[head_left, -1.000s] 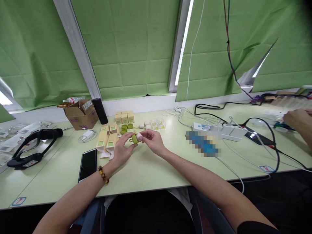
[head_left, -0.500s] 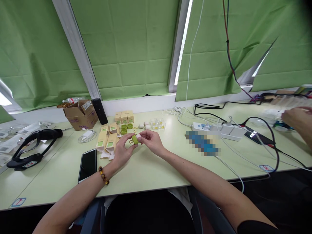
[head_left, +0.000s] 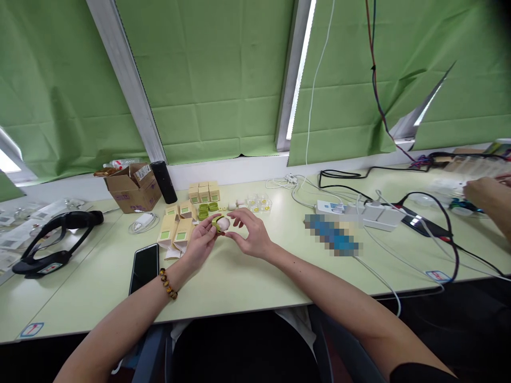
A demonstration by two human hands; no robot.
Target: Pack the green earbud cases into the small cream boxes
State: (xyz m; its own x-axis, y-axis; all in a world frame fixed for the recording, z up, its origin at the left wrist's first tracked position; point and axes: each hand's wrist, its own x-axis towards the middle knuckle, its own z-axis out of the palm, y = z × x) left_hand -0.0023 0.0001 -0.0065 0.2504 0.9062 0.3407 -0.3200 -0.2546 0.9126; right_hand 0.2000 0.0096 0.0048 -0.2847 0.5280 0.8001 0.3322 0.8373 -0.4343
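My left hand [head_left: 198, 246] is closed around a small green case [head_left: 215, 222], held a little above the table. A rounded white piece [head_left: 223, 224] sits in the case and faces right. My right hand [head_left: 255, 238] is just to its right, thumb and fingers spread; whether a fingertip touches the white piece I cannot tell. Behind the hands are several small green cases [head_left: 203, 211], white cylinders [head_left: 232, 205] and clear holders with yellow bits [head_left: 259, 204]. Opened cardboard boxes [head_left: 167, 230] with green labels lie by my left hand.
A phone [head_left: 143, 268] lies left of my left wrist. Small closed boxes [head_left: 204, 191] stand behind. Further left are a black headset [head_left: 48, 263] and a brown carton [head_left: 133, 191]. Power strips [head_left: 377, 215] and cables are on the right, with another person's hand [head_left: 489, 194] beyond.
The case has turned so that its white piece faces right and shows more. My right hand has let go and drawn slightly right, its fingers spreading.
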